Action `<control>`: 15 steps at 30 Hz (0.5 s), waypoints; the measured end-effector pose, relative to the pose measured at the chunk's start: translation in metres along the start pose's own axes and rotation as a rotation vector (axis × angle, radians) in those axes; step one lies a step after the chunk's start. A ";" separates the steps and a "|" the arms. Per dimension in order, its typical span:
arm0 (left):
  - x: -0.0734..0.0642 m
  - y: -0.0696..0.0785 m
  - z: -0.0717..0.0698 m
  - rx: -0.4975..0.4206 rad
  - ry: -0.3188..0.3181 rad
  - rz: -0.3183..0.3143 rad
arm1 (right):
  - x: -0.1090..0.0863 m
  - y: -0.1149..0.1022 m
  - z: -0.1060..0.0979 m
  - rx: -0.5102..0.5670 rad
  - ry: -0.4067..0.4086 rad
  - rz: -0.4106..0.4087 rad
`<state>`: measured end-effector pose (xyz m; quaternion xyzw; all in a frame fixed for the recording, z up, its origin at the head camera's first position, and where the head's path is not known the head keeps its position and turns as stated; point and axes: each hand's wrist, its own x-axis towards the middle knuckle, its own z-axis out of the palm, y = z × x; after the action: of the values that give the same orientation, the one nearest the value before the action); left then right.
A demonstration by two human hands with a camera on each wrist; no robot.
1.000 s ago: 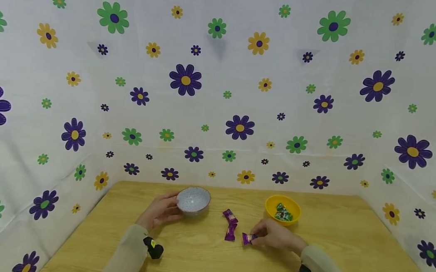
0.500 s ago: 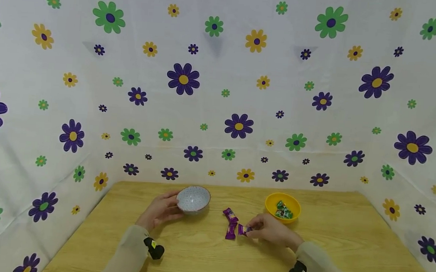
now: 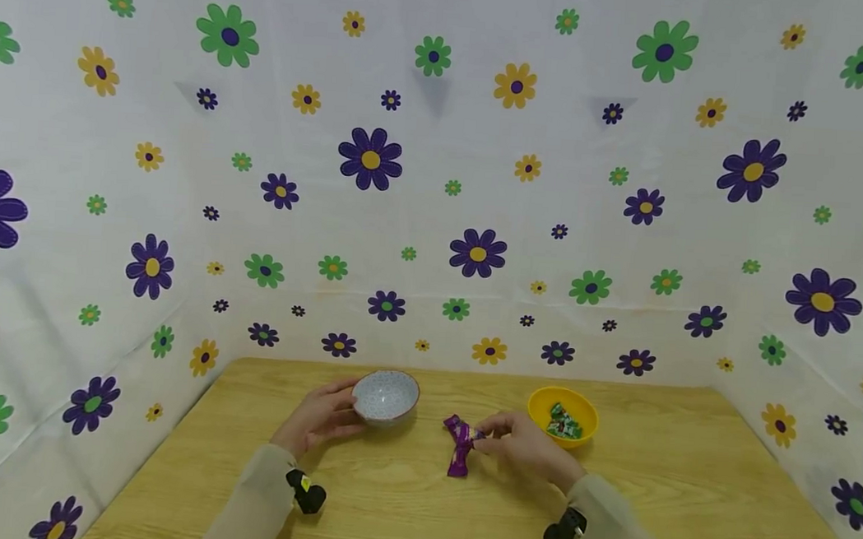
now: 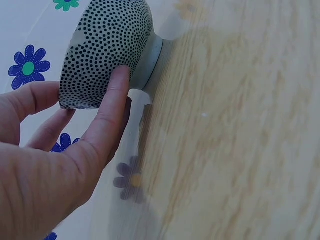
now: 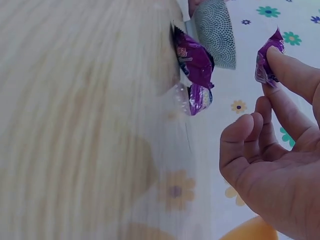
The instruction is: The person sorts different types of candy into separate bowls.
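Observation:
My left hand [image 3: 322, 421] cups the near-left side of a small bowl [image 3: 386, 399], pale and patterned inside, with a reddish rim. In the left wrist view, the thumb lies along the dark-dotted outer wall and the fingertips are at the rim; the bowl's foot stands on the table. My right hand [image 3: 528, 447] pinches a purple-wrapped candy [image 5: 270, 60] between thumb and index finger, raised off the table, its other fingers curled loosely. Two more purple candies [image 5: 195, 60] lie on the table just left of that hand, partly overlapped by the held one in the head view.
A yellow bowl [image 3: 539, 408] with several green-wrapped candies [image 3: 565, 423] stands behind the right hand. The wooden table [image 3: 357, 512] is enclosed at the back and sides by a white flowered cloth [image 3: 420, 211]. Black wrist cameras sit on both sleeves.
My right hand has moved left and slightly away from me with its purple candy, up to the two lying candies. The left hand and its bowl stay in place.

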<state>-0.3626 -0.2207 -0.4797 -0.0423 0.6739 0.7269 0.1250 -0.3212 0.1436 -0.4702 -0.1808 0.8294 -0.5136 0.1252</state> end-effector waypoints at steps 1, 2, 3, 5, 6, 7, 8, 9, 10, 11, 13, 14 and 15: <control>0.000 0.000 0.000 0.004 0.004 0.000 | 0.002 0.000 0.001 0.006 0.011 0.000; 0.000 -0.001 0.000 0.002 0.011 -0.003 | 0.004 0.000 0.002 0.013 0.020 0.002; 0.001 -0.001 0.000 0.007 0.011 -0.001 | 0.006 0.000 0.003 0.021 0.031 0.007; 0.001 -0.002 0.000 0.007 0.010 0.003 | 0.009 0.000 0.006 0.033 0.053 0.014; 0.002 -0.003 0.000 0.004 0.011 -0.001 | 0.011 0.000 0.008 0.037 0.064 0.022; 0.002 -0.004 0.000 0.002 0.008 0.001 | 0.013 -0.001 0.009 0.043 0.074 0.031; 0.002 -0.004 0.000 -0.002 0.006 0.001 | 0.015 -0.002 0.011 0.043 0.083 0.035; 0.002 -0.004 0.000 -0.002 0.002 0.004 | 0.016 -0.004 0.013 0.047 0.092 0.042; 0.002 -0.004 0.000 -0.005 0.002 0.005 | 0.018 -0.006 0.014 0.051 0.099 0.049; 0.001 -0.004 0.000 -0.007 0.000 0.008 | 0.020 -0.008 0.016 0.058 0.104 0.054; 0.001 -0.003 0.001 -0.008 0.004 0.013 | 0.024 -0.012 0.019 0.080 0.116 0.063; 0.001 -0.003 0.001 -0.009 0.007 0.015 | 0.026 -0.015 0.021 0.089 0.123 0.068; 0.001 -0.002 0.002 -0.011 0.010 0.015 | 0.028 -0.016 0.022 0.104 0.127 0.076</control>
<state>-0.3628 -0.2189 -0.4822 -0.0414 0.6707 0.7314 0.1158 -0.3353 0.1068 -0.4659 -0.1094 0.8143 -0.5611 0.1008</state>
